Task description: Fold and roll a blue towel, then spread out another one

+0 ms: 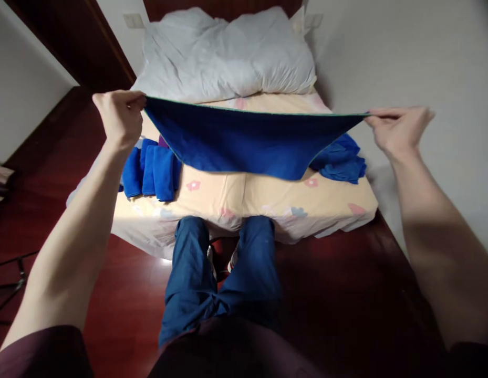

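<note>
A blue towel (pixel 244 139) is stretched out in the air over the bed, its top edge nearly straight. My left hand (pixel 121 116) is closed in a pinch on its upper left corner. The upper right corner is pinched by my right hand (pixel 401 128), which looks slightly blurred. Beneath my left hand, several folded blue towels (pixel 159 170) lie side by side on the bed. A crumpled heap of blue cloths (pixel 342 161) rests on the right side of the bed, partly covered by the stretched towel.
The bed (pixel 212 197) has a cream floral sheet. White pillows (pixel 228 58) lie at its head. A wall (pixel 409 58) runs close along the right. Dark thin legs of a stand (pixel 20 273) show on the red-brown floor at left.
</note>
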The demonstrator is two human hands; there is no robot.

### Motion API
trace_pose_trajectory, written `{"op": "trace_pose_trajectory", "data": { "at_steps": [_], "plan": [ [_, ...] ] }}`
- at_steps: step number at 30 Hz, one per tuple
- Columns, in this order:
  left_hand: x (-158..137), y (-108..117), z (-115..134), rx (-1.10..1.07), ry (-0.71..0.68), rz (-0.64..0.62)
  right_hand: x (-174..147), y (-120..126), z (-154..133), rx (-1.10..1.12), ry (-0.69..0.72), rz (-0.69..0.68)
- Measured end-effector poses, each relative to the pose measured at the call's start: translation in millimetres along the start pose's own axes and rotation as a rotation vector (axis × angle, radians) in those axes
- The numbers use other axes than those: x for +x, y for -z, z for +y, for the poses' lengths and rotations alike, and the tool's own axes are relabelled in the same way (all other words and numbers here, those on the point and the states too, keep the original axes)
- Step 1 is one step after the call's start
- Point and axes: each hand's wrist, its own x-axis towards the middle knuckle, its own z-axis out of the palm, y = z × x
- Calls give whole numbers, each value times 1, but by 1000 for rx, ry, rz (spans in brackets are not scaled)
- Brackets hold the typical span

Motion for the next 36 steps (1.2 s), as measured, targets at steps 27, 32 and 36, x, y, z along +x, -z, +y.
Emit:
{"op": "trace_pose_trajectory", "data": {
  "at_steps": [27, 32, 36],
  "plan": [
    [-283, -171, -107, 128, 164, -501, -240, -96, 161, -180, -20, -504],
    [-293, -160, -106, 42, 176, -428, -255, -89, 165, -230, -18, -487],
    [-304, -152, -112, 77, -61, -623, -268, -81, 167, -315, 136, -653]
  ]
}}
